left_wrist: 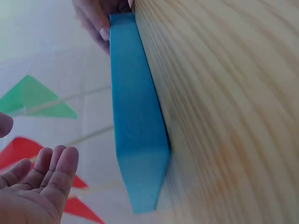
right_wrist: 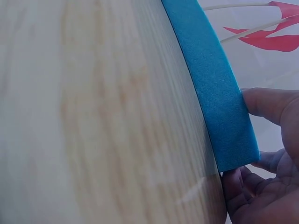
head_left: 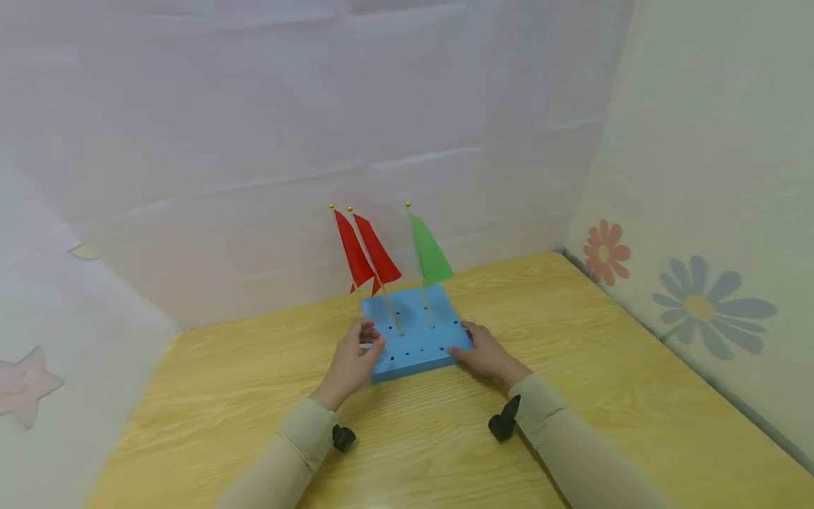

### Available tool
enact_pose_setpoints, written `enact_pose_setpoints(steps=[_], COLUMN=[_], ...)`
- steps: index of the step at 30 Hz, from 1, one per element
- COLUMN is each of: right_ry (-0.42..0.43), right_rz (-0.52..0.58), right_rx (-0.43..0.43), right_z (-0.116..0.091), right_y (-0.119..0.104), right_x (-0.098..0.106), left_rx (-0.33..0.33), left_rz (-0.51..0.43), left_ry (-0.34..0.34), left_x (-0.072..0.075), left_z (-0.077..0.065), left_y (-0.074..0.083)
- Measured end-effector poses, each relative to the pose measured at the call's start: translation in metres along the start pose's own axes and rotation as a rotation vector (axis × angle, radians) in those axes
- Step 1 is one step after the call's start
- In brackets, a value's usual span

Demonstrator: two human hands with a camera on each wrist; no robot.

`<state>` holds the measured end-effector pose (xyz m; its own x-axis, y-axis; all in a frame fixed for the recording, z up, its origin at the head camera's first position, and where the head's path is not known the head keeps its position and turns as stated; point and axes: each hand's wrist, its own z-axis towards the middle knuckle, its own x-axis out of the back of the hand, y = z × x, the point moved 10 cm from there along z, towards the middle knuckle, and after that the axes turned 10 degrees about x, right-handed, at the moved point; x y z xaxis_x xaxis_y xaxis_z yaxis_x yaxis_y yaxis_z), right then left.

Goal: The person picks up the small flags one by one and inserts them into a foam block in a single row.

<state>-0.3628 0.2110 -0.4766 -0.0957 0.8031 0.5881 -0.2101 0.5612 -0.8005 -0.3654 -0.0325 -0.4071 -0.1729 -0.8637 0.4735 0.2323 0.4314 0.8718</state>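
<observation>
A blue foam block with several dark holes in its top lies flat on the table. Thin sticks rise from it, two with red flags and one with a green flag, each tipped by a gold bead. At the block's right end, my right hand grips it, the thumb on top and the other fingers at the side and lower edge. My left hand is beside the left end, its fingers loosely bent and apart from the foam.
The wood-grain table extends around the block. Behind it hangs a pale cloth wall, close to the flags. A flower-printed panel stands along the right edge.
</observation>
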Motion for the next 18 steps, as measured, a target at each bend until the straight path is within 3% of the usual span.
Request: enact_pose_setpoints(steps=[8,13,18], right_ry=[-0.003,-0.037,-0.055], right_rz=[-0.028,-0.084,-0.061], right_rx=[-0.024,-0.028,-0.020], right_z=[0.006,0.001,-0.006], right_y=[0.007,0.009,0.013], right_x=[0.010,0.017,0.034], left_rx=[0.079,0.139,0.155], left_rz=[0.071,0.114,0.183], left_ry=[0.089,0.079,0.057], left_x=[0.045,0.061,0.080], left_z=[-0.006,-0.010,-0.015], left_y=[-0.030,-0.049,-0.055])
